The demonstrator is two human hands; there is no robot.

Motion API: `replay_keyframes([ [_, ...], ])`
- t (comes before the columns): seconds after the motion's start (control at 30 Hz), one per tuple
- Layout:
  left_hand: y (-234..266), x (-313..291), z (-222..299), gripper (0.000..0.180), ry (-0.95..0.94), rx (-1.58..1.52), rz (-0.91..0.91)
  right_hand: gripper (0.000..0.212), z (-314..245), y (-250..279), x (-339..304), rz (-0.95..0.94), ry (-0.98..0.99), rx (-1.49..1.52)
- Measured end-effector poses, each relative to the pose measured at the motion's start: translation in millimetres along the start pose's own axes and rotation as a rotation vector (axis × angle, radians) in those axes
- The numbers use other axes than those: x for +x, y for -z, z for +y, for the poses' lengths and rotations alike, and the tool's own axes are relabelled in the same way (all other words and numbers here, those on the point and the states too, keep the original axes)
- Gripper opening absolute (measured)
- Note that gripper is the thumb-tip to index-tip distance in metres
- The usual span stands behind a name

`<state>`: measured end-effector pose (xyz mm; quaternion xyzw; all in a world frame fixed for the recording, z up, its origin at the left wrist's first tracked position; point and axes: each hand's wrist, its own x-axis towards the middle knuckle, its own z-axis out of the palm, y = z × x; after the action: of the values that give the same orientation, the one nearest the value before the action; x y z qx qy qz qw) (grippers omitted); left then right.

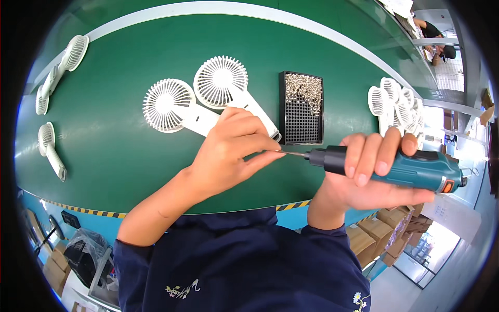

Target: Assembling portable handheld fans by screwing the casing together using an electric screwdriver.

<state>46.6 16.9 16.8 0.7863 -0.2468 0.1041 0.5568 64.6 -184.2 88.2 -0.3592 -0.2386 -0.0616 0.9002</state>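
My right hand (371, 166) is wrapped round a teal and black electric screwdriver (416, 170), held level with its thin bit pointing left. At the tip of that bit, the thumb and forefinger of my left hand (234, 143) are pinched together. A tiny screw seems to sit between them, mostly hidden by the fingertips. Just beyond my left hand lie two white handheld fans (222, 78) with round ribbed heads; the left fan's handle (200, 119) runs partly behind my hand. Right of them lies a black tray (301, 136) with rows of holes, its far part covered with small silvery screws (304, 86).
More white fans (397, 104) are bunched at the table's right side. At the left edge lie a single fan (49, 148) and others (67, 60). Cardboard boxes (374, 234) stand below on the right. Another person (436, 41) is in the far upper right.
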Motion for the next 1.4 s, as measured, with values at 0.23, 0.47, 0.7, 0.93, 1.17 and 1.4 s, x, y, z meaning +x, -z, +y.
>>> replay_keyframes([
  [0.23,10.1,-2.1,2.7,0.014,-0.098,0.132,-0.204,0.081,21.2,-3.5,6.2,-0.202,-0.202,0.021],
  [0.47,21.8,-7.1,1.3,0.019,0.039,0.309,0.027,0.079,46.6,-32.8,-8.7,-0.102,-0.07,-0.06],
  [0.7,26.9,-12.3,-3.7,0.032,0.107,0.306,-0.026,0.064,73.6,-39.4,0.9,-0.152,0.063,-0.09],
  [0.93,23.6,-12.7,-3.5,0.033,0.126,0.371,-0.031,0.068,73.4,-37.5,3.5,-0.079,-0.067,-0.114],
  [1.17,21.3,-13.2,-4.0,0.03,0.14,0.389,-0.01,0.11,83.1,-29.7,10.8,-0.12,-0.016,-0.054],
  [1.4,22.5,-15.1,-7.0,0.026,0.146,0.405,-0.017,0.113,90.2,-24.1,17.2,-0.211,-0.072,-0.11],
])
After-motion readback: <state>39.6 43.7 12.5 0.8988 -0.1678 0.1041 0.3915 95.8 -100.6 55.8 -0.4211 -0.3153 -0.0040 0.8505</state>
